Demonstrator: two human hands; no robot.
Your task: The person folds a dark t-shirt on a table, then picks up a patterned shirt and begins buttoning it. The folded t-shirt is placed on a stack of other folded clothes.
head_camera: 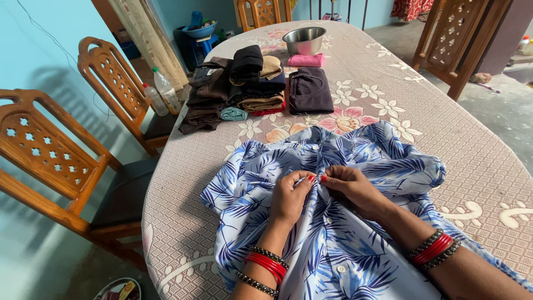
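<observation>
A blue and white leaf-print shirt [261, 166] lies spread front-up on the oval table [488, 161], collar pointing away from me. My left hand [290, 195] and my right hand [351, 188] meet at the shirt's button placket near the chest. Both pinch the fabric edge between thumb and fingers. White buttons [341, 269] run down the placket toward me. Red and dark bangles circle both wrists.
Stacks of folded dark, tan and pink clothes [252, 83] sit beyond the shirt, with a steel bowl [304, 40] behind them. Wooden chairs [44, 161] stand along the table's left side; plastic bottles [165, 89] rest on one. Another chair [455, 44] stands far right.
</observation>
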